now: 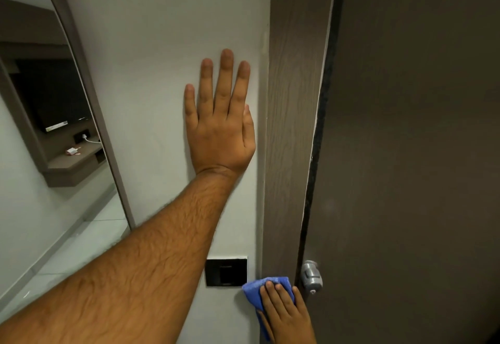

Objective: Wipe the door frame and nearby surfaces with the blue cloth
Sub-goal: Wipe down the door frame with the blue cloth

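White wall (151, 46), pale tiled floor (54, 249) (left)

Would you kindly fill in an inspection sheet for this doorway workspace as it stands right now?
Surface: white wall next to the wood-grain door frame.
Job's things: blue cloth pressed low on the door frame, overlapping the wall edge.
Clutter: white charger on a shelf, seen in the arched panel.
Hands: left hand flat on the wall, fingers straight; right hand presses the blue cloth.
Cables: white cable running from a socket above that shelf.
Surroundings: arched panel, likely a mirror, at left; black switch plate just left of the cloth; dark door with silver knob.
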Demonstrator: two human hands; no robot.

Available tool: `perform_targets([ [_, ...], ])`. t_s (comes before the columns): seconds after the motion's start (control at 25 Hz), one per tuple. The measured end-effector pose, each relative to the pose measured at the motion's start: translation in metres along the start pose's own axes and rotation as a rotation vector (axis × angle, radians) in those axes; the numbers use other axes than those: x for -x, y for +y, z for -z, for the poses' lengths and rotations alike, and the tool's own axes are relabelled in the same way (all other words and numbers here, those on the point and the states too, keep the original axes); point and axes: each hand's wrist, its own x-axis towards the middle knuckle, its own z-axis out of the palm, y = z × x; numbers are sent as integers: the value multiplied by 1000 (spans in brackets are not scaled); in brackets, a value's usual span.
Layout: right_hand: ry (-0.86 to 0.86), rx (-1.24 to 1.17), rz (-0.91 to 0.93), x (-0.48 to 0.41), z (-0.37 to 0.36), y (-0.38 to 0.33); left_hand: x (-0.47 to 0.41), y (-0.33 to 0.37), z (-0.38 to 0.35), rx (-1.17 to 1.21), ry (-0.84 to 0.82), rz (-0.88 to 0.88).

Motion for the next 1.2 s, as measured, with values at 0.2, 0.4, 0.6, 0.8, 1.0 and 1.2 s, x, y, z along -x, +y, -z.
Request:
perform_targets([
  [0.2, -41, 274, 26, -71, 51, -8, 1, 1, 2, -13, -9, -2],
  [0.4, 515, 183, -68, -253, 214, -38, -2, 2, 5, 1, -28, 15],
  [0.6, 698, 127, 35, -430, 396, -47, 1, -3, 2, 12, -17, -32],
  [0.8, 726, 52, 81, -504, 498, -75, 0, -3, 3, 4, -38, -22],
  [1.0, 834, -87, 29, -478, 515, -61, 1, -4, 4, 33, -80, -8],
  [1.2, 866, -249, -123, -315, 461, -13, -7, 8, 28, 106, -156, 17],
])
